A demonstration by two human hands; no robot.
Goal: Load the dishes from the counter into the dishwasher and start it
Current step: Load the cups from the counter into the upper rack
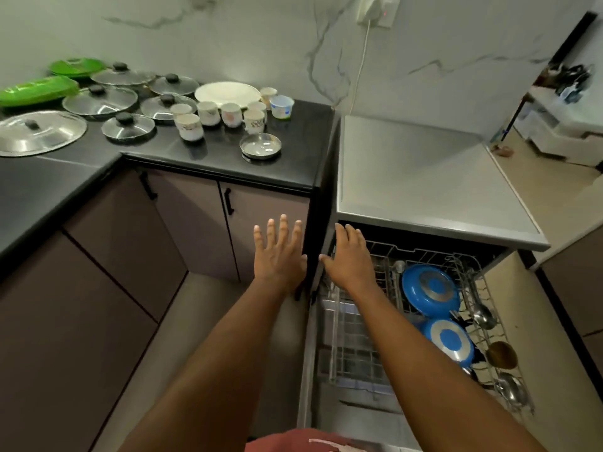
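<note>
The dishwasher [424, 177] stands open at the right, its wire rack [355, 340] pulled out. Two blue pans [430, 293] and ladles [484, 316] lie along the rack's right side. My left hand [280, 254] is stretched out flat with fingers spread, in front of the cabinet doors. My right hand [350, 256] reaches with straight fingers over the rack's back left corner and holds nothing. On the black counter [208, 158] stand several patterned cups [208, 114], a white plate [228, 93], a small steel plate [260, 145] and several lids [99, 102].
Green plastic trays [39, 89] lie at the far left of the counter, with a large steel lid [39, 132] in front of them. A white tub [282, 106] stands by the cups. A cable [360, 63] runs down the marble wall from a socket. Floor lies open below my arms.
</note>
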